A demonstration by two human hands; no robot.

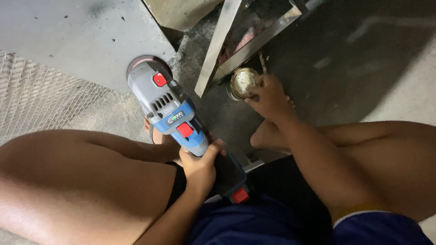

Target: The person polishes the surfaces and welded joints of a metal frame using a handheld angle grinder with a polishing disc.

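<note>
Blue-grey cordless angle grinder (175, 115) gripped mid-frame by left hand (200, 165), disc idle; right hand (269, 96) fingers pinching open tin (244, 83): paste-pickup step, next needs steady dab.

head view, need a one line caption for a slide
Crouched on a concrete floor, left hand grips a blue-grey cordless angle grinder while right hand touches an open tin can beside a steel frame.
</note>
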